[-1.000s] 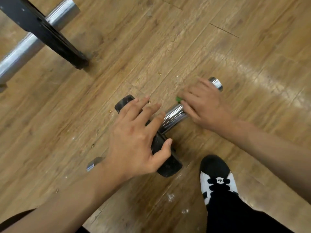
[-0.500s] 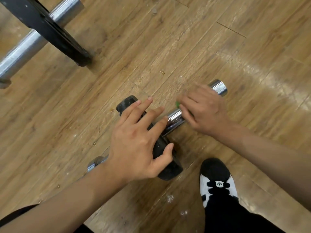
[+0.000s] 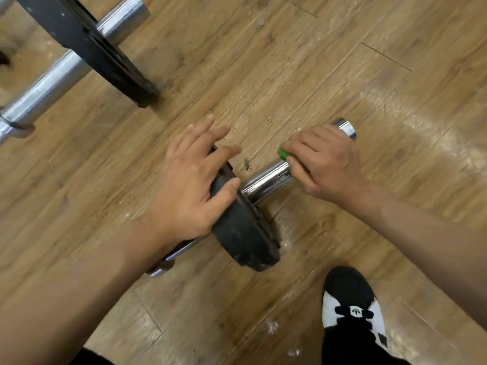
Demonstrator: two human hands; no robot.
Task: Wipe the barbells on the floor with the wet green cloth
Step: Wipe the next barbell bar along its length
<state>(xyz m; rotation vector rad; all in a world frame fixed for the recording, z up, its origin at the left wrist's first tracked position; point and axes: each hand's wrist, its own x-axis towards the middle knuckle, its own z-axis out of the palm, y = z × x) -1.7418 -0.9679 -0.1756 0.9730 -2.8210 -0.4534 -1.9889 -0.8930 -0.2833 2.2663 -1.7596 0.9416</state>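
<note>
The left hand [image 3: 189,185] rests with straight, released fingers on the black weight plate [image 3: 245,233]; the right hand [image 3: 324,164] grasps the green cloth [image 3: 283,153] around the chrome barbell sleeve [image 3: 268,181].

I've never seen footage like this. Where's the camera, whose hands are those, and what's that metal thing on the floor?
There is no machine: a person wears a camera on the head, looking down at their own hands. On the wooden floor lies a barbell, a chrome bar with a black weight plate. The left hand rests open on the plate. The right hand wraps a green cloth around the bar; only a bit of green shows. A second barbell lies at upper left, the person's shoe at the bottom.
</note>
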